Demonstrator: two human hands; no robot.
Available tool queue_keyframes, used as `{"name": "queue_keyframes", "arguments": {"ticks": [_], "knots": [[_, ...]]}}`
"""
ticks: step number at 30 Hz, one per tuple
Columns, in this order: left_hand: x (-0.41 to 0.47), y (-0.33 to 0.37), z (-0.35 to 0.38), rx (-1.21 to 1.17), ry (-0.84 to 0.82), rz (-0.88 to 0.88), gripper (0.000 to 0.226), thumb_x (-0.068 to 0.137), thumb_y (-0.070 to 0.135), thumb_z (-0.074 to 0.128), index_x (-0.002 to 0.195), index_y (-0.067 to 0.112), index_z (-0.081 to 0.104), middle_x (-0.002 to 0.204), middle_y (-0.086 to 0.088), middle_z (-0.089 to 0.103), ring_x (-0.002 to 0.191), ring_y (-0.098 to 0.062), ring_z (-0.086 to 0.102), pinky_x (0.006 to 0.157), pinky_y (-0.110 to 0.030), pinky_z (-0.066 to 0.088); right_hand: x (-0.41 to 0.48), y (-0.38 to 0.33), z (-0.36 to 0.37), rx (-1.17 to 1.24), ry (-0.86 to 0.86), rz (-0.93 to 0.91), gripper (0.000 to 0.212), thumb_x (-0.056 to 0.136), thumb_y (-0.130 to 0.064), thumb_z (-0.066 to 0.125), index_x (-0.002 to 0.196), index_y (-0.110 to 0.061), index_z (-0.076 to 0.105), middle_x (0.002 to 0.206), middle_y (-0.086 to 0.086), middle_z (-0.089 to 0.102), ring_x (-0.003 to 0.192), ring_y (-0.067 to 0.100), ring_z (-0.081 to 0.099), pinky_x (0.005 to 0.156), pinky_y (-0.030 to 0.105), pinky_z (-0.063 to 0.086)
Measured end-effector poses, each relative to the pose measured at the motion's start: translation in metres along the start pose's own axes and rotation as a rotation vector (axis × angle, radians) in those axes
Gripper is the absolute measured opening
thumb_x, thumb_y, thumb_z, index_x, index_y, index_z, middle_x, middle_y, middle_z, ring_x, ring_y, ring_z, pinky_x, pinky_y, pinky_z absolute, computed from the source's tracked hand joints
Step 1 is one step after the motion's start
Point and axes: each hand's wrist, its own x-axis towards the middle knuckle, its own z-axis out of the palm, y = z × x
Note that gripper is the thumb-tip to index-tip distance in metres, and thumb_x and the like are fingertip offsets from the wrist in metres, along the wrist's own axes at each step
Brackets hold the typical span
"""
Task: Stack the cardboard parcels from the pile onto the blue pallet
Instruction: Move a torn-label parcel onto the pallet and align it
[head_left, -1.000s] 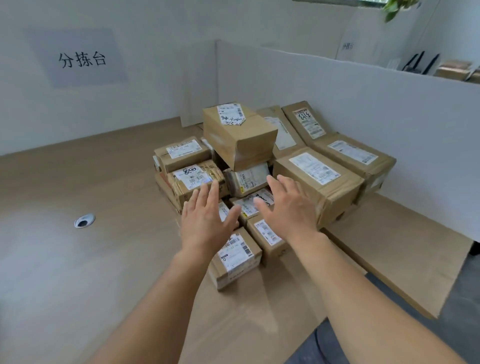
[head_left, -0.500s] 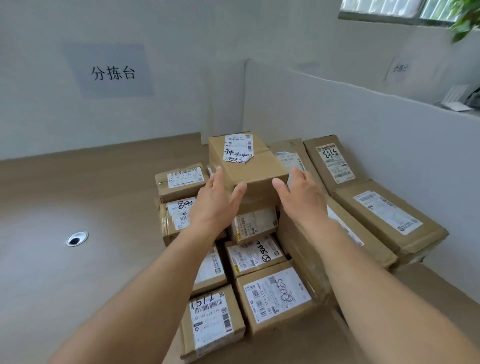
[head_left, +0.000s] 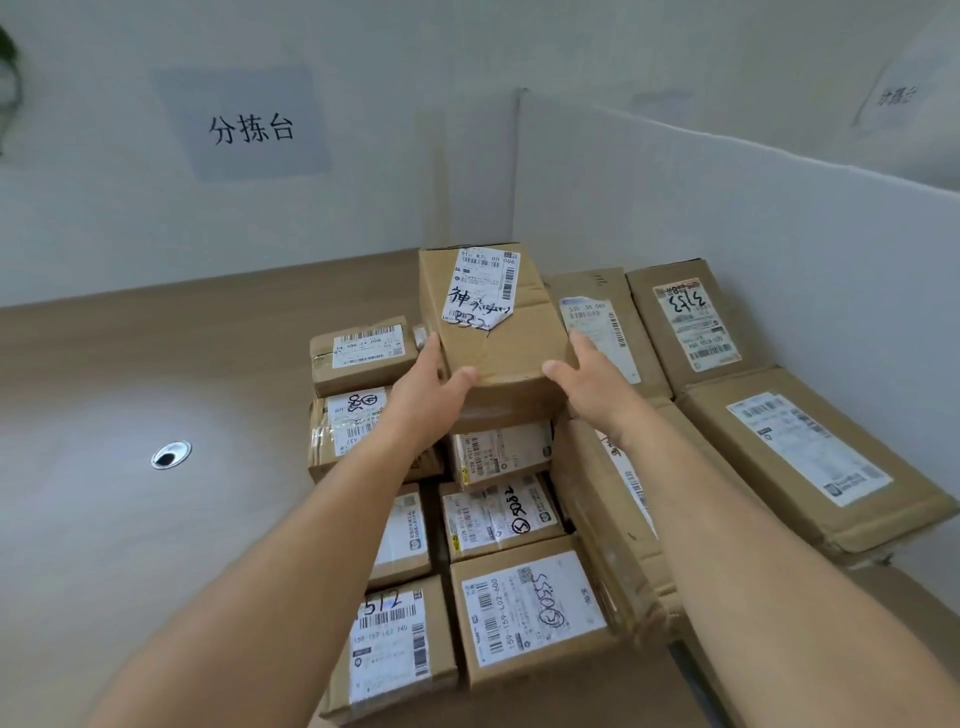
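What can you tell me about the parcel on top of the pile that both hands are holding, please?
The top parcel is a plain brown cardboard box, creased along its near edge. A white shipping label with barcodes and black handwriting sits on its upper face, lower edge torn. It is highest on the pile, above a smaller labelled box. The left hand grips its left side and the right hand its right, thumbs on top.

Both arms were extended forward, bare, forearms converging from the lower corners. Left hand (head_left: 423, 397) clasped the left side of the top parcel (head_left: 501, 340), thumb laid over its near top edge. Right hand (head_left: 592, 387) mirrored it on the right side, thumb on top. Fingers mostly hidden behind the sides; probably wrapped along them.
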Motion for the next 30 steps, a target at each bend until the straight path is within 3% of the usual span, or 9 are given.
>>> {"name": "queue_keyframes", "arguments": {"ticks": [3, 6, 14, 19, 25, 30], "knots": [[-0.013, 0.001, 0.000, -0.062, -0.011, 0.016, 0.059, 0.096, 0.025, 0.050, 0.147, 0.035, 0.023, 0.136, 0.006, 0.051, 0.119, -0.017, 0.052, 0.103, -0.046, 0.041, -0.009, 0.001, -0.005, 0.019, -0.040, -0.030, 0.069, 0.096, -0.028, 0.048, 0.152, -0.020, 0.010, 0.158, 0.000, 0.017, 0.143, 0.020, 0.021, 0.116, 0.043, 0.024], [-0.024, 0.000, -0.004, -0.107, 0.001, 0.057, 0.063, 0.095, 0.021, 0.052, 0.147, 0.038, 0.021, 0.134, 0.012, 0.051, 0.116, -0.012, 0.053, 0.098, -0.035, 0.043, -0.019, 0.001, -0.007, 0.026, -0.041, -0.095, 0.069, 0.097, -0.025, 0.049, 0.152, -0.019, 0.008, 0.158, 0.000, 0.017, 0.143, 0.018, 0.019, 0.113, 0.034, 0.020], [-0.071, -0.017, -0.025, -0.197, 0.065, 0.072, 0.073, 0.090, 0.012, 0.058, 0.143, 0.048, 0.023, 0.131, 0.013, 0.051, 0.116, -0.009, 0.054, 0.089, -0.026, 0.050, -0.059, -0.007, 0.012, 0.013, -0.099, -0.236, 0.076, 0.094, -0.028, 0.056, 0.152, -0.022, 0.008, 0.154, 0.001, 0.028, 0.138, 0.018, 0.030, 0.109, 0.032, 0.027], [-0.109, -0.031, -0.032, -0.228, 0.142, 0.058, 0.075, 0.091, 0.002, 0.055, 0.145, 0.042, 0.020, 0.125, 0.014, 0.052, 0.106, 0.003, 0.056, 0.074, -0.006, 0.047, -0.076, -0.007, 0.033, 0.010, -0.184, -0.297, 0.076, 0.094, -0.029, 0.055, 0.152, -0.023, 0.007, 0.152, 0.001, 0.030, 0.136, 0.017, 0.033, 0.107, 0.030, 0.028], [-0.157, -0.060, -0.054, -0.218, 0.236, -0.012, 0.079, 0.090, 0.003, 0.056, 0.150, 0.035, 0.015, 0.137, 0.005, 0.051, 0.118, -0.008, 0.055, 0.095, -0.022, 0.047, -0.104, -0.013, 0.074, 0.038, -0.278, -0.355, 0.078, 0.093, -0.027, 0.057, 0.152, -0.020, 0.007, 0.150, 0.002, 0.033, 0.134, 0.017, 0.035, 0.106, 0.029, 0.029], [-0.196, -0.082, -0.075, -0.195, 0.283, -0.026, 0.078, 0.091, 0.007, 0.057, 0.148, 0.041, 0.017, 0.137, 0.009, 0.050, 0.119, -0.007, 0.054, 0.100, -0.029, 0.045, -0.131, -0.020, 0.099, 0.055, -0.382, -0.398, 0.081, 0.092, -0.025, 0.060, 0.152, -0.023, 0.005, 0.149, -0.002, 0.033, 0.124, 0.008, 0.037, 0.100, 0.022, 0.030]]}}
